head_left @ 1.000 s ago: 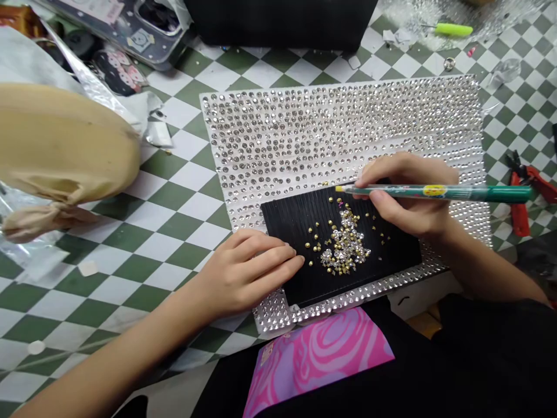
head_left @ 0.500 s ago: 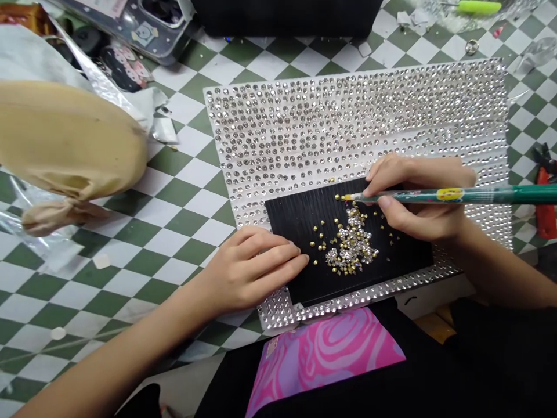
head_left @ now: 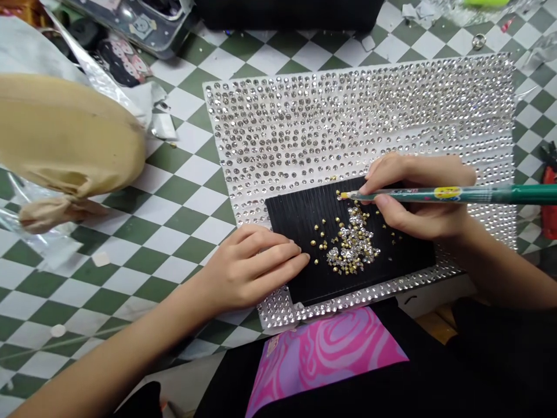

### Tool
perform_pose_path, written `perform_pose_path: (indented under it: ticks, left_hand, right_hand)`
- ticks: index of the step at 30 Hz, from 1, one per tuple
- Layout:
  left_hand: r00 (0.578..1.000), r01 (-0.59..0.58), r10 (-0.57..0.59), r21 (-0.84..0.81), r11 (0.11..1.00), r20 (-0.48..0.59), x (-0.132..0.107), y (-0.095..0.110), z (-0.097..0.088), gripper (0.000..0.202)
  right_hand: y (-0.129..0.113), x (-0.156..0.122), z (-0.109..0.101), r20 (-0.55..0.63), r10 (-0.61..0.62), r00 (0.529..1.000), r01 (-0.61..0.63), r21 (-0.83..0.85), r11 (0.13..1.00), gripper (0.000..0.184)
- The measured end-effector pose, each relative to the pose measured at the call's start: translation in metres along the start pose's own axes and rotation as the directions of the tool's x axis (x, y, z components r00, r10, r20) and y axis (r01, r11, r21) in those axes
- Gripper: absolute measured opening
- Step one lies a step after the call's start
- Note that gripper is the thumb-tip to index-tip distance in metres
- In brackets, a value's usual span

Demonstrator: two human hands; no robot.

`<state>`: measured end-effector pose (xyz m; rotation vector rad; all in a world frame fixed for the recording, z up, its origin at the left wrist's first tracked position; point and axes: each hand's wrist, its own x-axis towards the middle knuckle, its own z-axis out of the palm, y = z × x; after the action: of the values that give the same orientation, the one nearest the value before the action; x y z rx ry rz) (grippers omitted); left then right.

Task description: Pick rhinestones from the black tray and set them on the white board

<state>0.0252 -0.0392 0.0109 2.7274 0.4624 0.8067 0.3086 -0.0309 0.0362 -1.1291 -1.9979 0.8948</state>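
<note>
My right hand (head_left: 418,194) is closed round a green picker pen (head_left: 456,194) held level, its yellow tip just above the far edge of a black ridged tray (head_left: 300,226). A small heap of gold-backed rhinestones (head_left: 352,244) lies on that tray. My left hand (head_left: 252,267) rests on the tray's left end, fingers stretched flat and together, holding nothing. The tray sits on a large white sheet (head_left: 331,122) covered in rows of stuck rhinestones.
A tan rounded cushion-like thing (head_left: 65,136) lies at the left on the green-and-white checked tabletop (head_left: 165,232). Phone cases (head_left: 130,23) lie far left. Red-handled pliers (head_left: 549,197) are at the right edge. A pink swirl pouch (head_left: 331,354) is on my lap.
The pen tip has crept slightly left and up over the tray's far edge. My left hand stays put; the view has shifted a little.
</note>
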Motion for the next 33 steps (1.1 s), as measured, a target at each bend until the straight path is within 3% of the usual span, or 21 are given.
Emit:
perform_pose_path:
  ticks: [8, 13, 15, 19, 33]
  left_hand:
    - [1.0, 0.003, -0.003, -0.004, 1.0, -0.003, 0.0001, 0.0002, -0.0001, 0.02]
    - [1.0, 0.002, -0.002, -0.004, 1.0, -0.011, -0.0001, 0.0005, 0.0005, 0.019]
    - [1.0, 0.005, -0.005, 0.0, 1.0, -0.016, -0.0011, 0.0006, 0.0014, 0.019]
    - [1.0, 0.013, -0.013, -0.002, 1.0, -0.022, -0.005, 0.0003, 0.0037, 0.019]
    - [1.0, 0.001, -0.002, -0.025, 1.0, -0.015, -0.0025, 0.0005, 0.002, 0.018]
  right_hand:
    - [-0.0005, -0.0021, 0.0016, -0.102, 0.065, 0.993, -0.06, 0.051, 0.997, 0.013]
    - [-0.003, -0.0007, 0.0049, -0.342, 0.079, 0.936, -0.111, -0.076, 0.991, 0.007]
    - [-0.0035, 0.0001, 0.0053, -0.387, 0.103, 0.916, -0.159, -0.115, 0.98, 0.005]
    - [-0.003, 0.0021, 0.0051, -0.393, 0.13, 0.91, -0.202, -0.147, 0.968, 0.005]
    - [-0.0014, 0.0042, 0.0056, -0.36, 0.072, 0.93, -0.149, -0.191, 0.97, 0.006]
